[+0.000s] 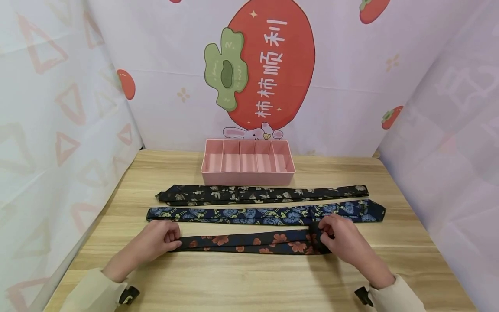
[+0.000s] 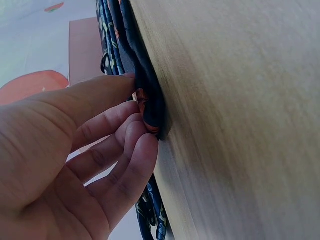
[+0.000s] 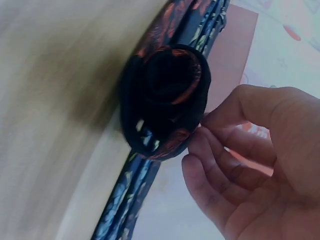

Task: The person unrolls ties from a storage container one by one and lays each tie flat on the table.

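A dark necktie with orange flowers lies lengthwise nearest me on the table. At its left end my left hand pinches the fabric between thumb and fingers, as the left wrist view also shows. My right hand pinches the other end, where the tie curls over itself into a loose roll. Just beyond lies a navy necktie with blue flowers, its wide tip to the right. Farther back, a black necktie with pale flowers has its wide tip to the left.
A pink box with several compartments stands behind the ties, near the back wall. Patterned white cloth hangs at the back and both sides of the wooden table.
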### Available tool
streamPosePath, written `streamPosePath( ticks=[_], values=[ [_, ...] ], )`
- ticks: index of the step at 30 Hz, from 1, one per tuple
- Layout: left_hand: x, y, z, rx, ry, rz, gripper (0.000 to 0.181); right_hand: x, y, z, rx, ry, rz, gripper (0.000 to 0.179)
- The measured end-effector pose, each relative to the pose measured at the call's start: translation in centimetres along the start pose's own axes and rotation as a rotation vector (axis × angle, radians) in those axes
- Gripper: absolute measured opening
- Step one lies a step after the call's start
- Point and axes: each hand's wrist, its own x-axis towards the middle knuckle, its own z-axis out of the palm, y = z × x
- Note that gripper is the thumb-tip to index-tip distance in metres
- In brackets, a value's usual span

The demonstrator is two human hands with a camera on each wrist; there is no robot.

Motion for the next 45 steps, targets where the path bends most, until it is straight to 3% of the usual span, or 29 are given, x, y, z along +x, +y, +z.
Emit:
streamPosePath(
  ticks=[4,10,14,22,36,45],
  values=[
    [0.0,0.0,0.0,0.003,-0.001,0.001,0.023,0.6,-1.0,0.4,-0.009,0.033,0.004,0.011],
    [-0.1,-0.1,-0.1,-0.002,0.001,0.003,0.023,1.2,-1.9,2.1,-0.083,0.079,-0.029,0.021],
    [-0.1,-0.3,-0.3,0.01,0.01,0.0,0.024,1.0,-1.7,3.0,-0.139,0.13,-0.05,0.027],
    [-0.1,-0.5,-0.6,0.026,-0.003,-0.012,0.023,0.2,-0.9,3.2,-0.147,0.217,-0.118,0.031],
    [-0.3,-0.6,-0.7,0.037,-0.021,-0.029,0.022,-1.5,1.3,1.1,-0.049,0.176,-0.155,0.029],
    [-0.3,-0.5,-0.8,0.048,-0.008,-0.01,0.022,-1.8,1.3,0.7,-0.038,0.149,-0.049,0.028]
  ],
)
